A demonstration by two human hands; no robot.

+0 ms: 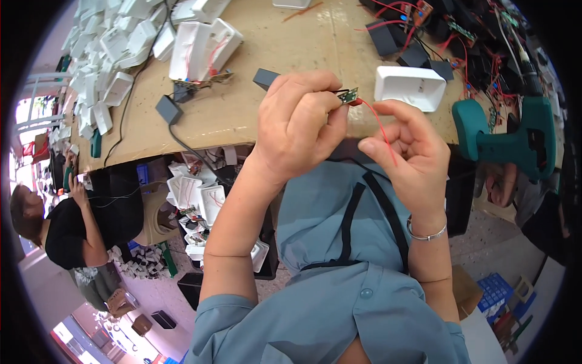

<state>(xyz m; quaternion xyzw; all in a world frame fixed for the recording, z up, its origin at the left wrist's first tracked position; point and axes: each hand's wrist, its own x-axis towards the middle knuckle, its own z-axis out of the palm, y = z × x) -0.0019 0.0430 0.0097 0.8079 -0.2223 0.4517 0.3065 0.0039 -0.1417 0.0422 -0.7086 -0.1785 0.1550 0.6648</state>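
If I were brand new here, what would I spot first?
Probably the heap of white plastic cases on the table, upper left. Next, the thin red wire curving from the little green circuit board in the left hand, mid-picture, then the chunky green tool, right.

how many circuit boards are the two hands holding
1: a small green circuit board, gripped in the left hand; none shows in the right hand. Another could be hidden behind the fingers.
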